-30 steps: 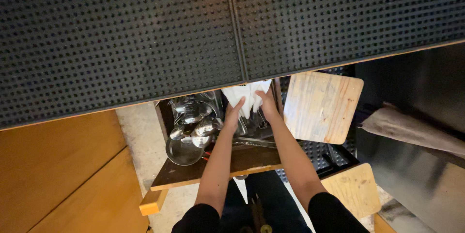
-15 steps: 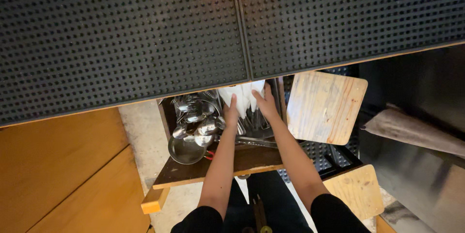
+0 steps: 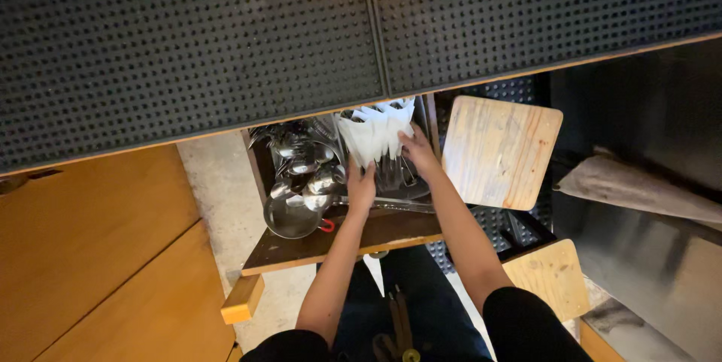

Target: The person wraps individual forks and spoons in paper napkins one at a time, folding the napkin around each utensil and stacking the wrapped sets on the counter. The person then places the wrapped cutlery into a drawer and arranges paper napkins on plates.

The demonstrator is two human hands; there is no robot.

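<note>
Both hands reach down into an open wooden drawer (image 3: 301, 253) below a dark studded countertop (image 3: 226, 46). My left hand (image 3: 361, 187) and my right hand (image 3: 418, 153) together grip a bundle of white plastic utensils (image 3: 376, 133) that stands upright over the drawer's right side. Under the bundle lie metal utensils (image 3: 395, 178). To the left of my left hand sit several steel ladles and spoons (image 3: 304, 170) and a round steel pan with a red loop (image 3: 292, 215).
A light wooden cutting board (image 3: 500, 151) leans to the right of the drawer, and a second wooden board (image 3: 553, 279) lies lower right. A wooden cabinet front (image 3: 98, 257) fills the lower left. A small wooden block (image 3: 242, 299) juts out under the drawer front.
The white bundle has moved a little to the right and farther from me, and both hands have shifted with it, still wrapped around its lower part.
</note>
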